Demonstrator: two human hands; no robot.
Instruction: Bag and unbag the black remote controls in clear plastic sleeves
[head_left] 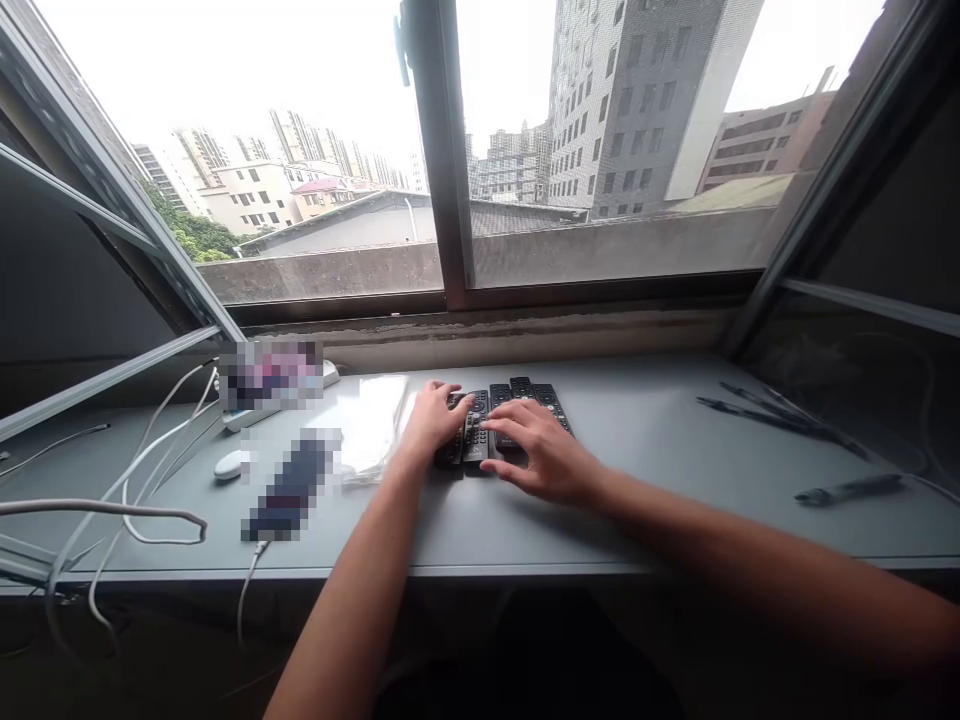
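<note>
Several black remote controls [475, 440] lie side by side in a row on the grey desk, their buttons facing up. My left hand [433, 418] rests over the left end of the row with thumb and fingers apart, partly hiding the leftmost remote. Over the right part of the row, my right hand [541, 450] is spread with its fingers reaching left, covering much of the remotes beneath it. Whether the fingertips press on the remotes or only hover cannot be made out. Neither hand is closed around a remote.
Clear plastic bags [373, 425] lie left of my left hand. Farther left are a white mouse-like object [229, 465], a power strip [330, 373], white cables [142, 455] and blurred-out items. Dark pens [847, 490] lie at right. A window frame [442, 150] stands behind the desk [637, 480].
</note>
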